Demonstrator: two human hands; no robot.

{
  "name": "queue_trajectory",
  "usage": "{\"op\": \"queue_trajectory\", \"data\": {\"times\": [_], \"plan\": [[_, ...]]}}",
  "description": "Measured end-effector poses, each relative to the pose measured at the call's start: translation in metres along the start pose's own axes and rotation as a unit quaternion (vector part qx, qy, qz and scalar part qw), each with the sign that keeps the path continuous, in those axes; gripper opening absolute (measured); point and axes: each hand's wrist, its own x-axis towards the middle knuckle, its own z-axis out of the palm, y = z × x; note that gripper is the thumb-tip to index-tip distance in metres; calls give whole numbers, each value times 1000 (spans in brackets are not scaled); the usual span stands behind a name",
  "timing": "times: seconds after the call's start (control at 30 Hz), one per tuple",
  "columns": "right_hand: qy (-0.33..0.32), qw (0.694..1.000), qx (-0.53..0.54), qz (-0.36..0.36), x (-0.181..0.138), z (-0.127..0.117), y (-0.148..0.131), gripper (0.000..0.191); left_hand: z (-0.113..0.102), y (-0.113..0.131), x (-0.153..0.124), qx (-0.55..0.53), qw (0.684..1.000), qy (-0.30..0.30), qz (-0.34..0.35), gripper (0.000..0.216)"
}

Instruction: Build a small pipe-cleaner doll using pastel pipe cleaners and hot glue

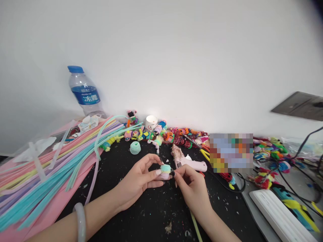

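My left hand holds a small wound coil of fuzzy pipe cleaner between thumb and fingers. The coil is mint on top, with a pale yellow band and lilac below. At the coil's right side, the fingertips of my right hand are pinched together. A yellow-green pipe cleaner hangs below that hand; its upper end is hidden by the fingers. Beyond my left hand, a separate mint coil lies on the black mat. A pink glue gun rests just past my right hand.
Pastel pipe cleaners spread over pink sheet at left. A water bottle leans against the wall. Small pipe-cleaner figures and a white paper cup line the back. At right are black cables and a white power strip.
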Motion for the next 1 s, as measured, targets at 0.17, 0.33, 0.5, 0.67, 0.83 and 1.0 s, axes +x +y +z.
{"op": "queue_trajectory", "data": {"times": [0.17,0.33,0.5,0.67,0.83,1.0], "plan": [[2,1000,-6,-5,1,1,1,20,-1,0,0,39,999,11,-2,19],[3,1000,-25,-11,1,0,1,19,-2,1,2,68,997,20,-31,25],[2,999,-37,-17,0,0,1,19,-4,-1,2,74,997,20,-19,27],[-8,999,-34,-27,0,1,2,20,-4,-3,3,71,997,3,7,24],[-12,999,-34,-25,2,-2,0,20,-3,1,3,36,999,-9,2,20],[-29,999,22,9,5,-5,-1,15,-4,2,3,13,1000,-6,3,20]]}}
